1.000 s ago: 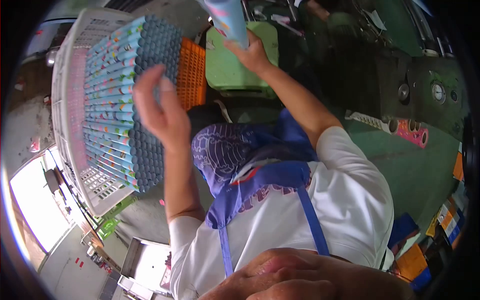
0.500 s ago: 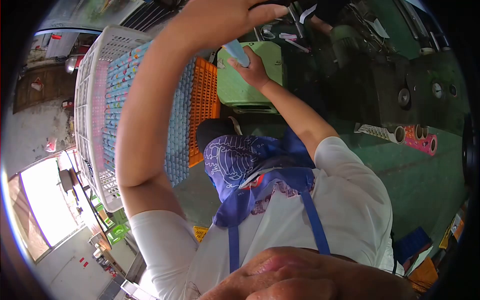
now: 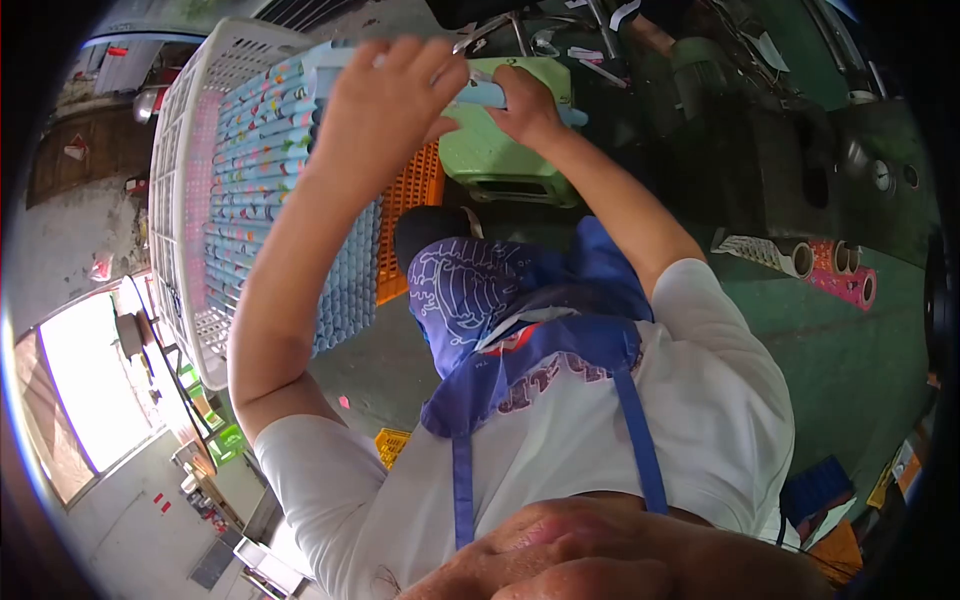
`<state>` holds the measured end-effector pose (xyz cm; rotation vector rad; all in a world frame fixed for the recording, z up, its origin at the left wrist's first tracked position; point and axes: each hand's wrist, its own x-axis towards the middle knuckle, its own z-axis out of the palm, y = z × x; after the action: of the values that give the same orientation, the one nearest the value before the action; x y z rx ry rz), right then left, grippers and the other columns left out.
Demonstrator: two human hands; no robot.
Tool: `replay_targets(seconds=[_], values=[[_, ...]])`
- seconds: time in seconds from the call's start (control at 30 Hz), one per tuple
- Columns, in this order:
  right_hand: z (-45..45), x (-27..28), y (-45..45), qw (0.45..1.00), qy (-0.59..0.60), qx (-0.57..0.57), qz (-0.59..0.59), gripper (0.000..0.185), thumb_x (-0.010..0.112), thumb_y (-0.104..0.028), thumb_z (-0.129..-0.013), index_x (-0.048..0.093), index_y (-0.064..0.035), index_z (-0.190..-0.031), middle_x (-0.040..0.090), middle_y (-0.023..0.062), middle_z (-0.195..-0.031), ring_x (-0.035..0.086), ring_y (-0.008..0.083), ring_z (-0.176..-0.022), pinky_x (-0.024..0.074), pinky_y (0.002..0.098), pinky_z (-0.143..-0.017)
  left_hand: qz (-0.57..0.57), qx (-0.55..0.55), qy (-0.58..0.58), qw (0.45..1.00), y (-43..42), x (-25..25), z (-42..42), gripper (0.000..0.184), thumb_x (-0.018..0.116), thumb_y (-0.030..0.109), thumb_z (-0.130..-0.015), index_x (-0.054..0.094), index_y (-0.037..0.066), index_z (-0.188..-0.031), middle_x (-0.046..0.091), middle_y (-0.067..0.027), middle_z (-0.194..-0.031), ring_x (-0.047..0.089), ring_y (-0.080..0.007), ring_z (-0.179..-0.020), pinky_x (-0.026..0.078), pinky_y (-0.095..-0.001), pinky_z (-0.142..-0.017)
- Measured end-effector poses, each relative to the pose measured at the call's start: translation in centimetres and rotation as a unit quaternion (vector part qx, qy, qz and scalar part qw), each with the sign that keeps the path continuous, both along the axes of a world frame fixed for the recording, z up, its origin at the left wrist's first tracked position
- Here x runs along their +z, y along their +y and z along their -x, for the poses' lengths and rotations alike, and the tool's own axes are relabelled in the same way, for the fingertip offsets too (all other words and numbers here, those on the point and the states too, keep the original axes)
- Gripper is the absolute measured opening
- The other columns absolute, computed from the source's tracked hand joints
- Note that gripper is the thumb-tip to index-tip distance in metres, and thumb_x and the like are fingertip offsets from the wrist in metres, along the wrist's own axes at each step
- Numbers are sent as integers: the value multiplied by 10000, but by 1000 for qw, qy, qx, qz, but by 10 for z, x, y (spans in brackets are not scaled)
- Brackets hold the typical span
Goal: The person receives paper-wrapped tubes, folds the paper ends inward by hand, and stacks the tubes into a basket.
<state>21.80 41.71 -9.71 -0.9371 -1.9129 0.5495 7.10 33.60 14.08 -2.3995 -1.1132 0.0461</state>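
Note:
My right hand [image 3: 527, 108] is closed around a light blue tube [image 3: 484, 94], and a short end of it sticks out to the right of the hand. My left hand [image 3: 385, 98] is a little blurred, with its fingers apart and its back to the camera, to the left of my right hand. It hides part of what lies behind it, so contact with the tube cannot be made out. Under and beyond my left arm, many patterned light blue tubes [image 3: 255, 165] lie stacked in a white and pink crate [image 3: 170, 215].
A green box-like stool [image 3: 510, 165] stands beyond my hands, beside an orange crate [image 3: 398, 260]. Rolls of patterned film [image 3: 840, 280] lie at the right near a dark machine with a gauge [image 3: 881, 176]. Another person's arm [image 3: 650, 35] shows at the top.
My left hand has come down and left from the top edge, over the tube stack's near side. My right hand has moved slightly right and up, and the tube now lies more level.

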Motion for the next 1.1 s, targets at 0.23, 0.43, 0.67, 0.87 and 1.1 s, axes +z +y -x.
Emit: replay_targets(seconds=[0.23,0.43,0.67,0.87,1.1], values=[[-21,19,-48,984,-127,72,-106,275,746,-139,-774,557,-54,-955,631,151,-893,626,377,-887,503,482,-752,-24,83,103,991,-51,-84,61,249,666,217,-836,570,171,-1060,558,3,-1022,589,-175,-944,488,-359,-741],[-2,24,-88,966,-201,158,-35,259,708,-122,-768,566,-56,-974,654,148,-944,645,349,-944,517,473,-822,91,154,-4,984,-101,-87,74,260,662,197,-840,564,173,-1080,574,-26,-1026,618,-215,-934,501,-385,-737],[13,44,-103,939,-210,206,-177,288,726,-195,-799,543,-63,-979,622,154,-903,640,361,-896,512,478,-769,243,238,-116,933,-131,-97,107,297,707,264,-876,564,105,-1083,630,-110,-1042,657,-315,-1002,512,-454,-818],[22,43,-115,916,-272,293,34,335,736,-260,-836,545,-58,-1022,651,171,-902,649,389,-889,517,483,-768,195,219,-125,948,-150,-100,105,325,728,311,-856,572,135,-1080,638,-103,-920,681,-292,-931,516,-452,-773],[40,52,-130,925,-258,276,51,286,691,-277,-916,564,-51,-1035,682,151,-866,683,372,-836,537,472,-705,221,207,-46,952,-145,-95,122,443,738,377,-866,569,128,-1191,673,-112,-1073,646,-358,-1044,514,-465,-831]])
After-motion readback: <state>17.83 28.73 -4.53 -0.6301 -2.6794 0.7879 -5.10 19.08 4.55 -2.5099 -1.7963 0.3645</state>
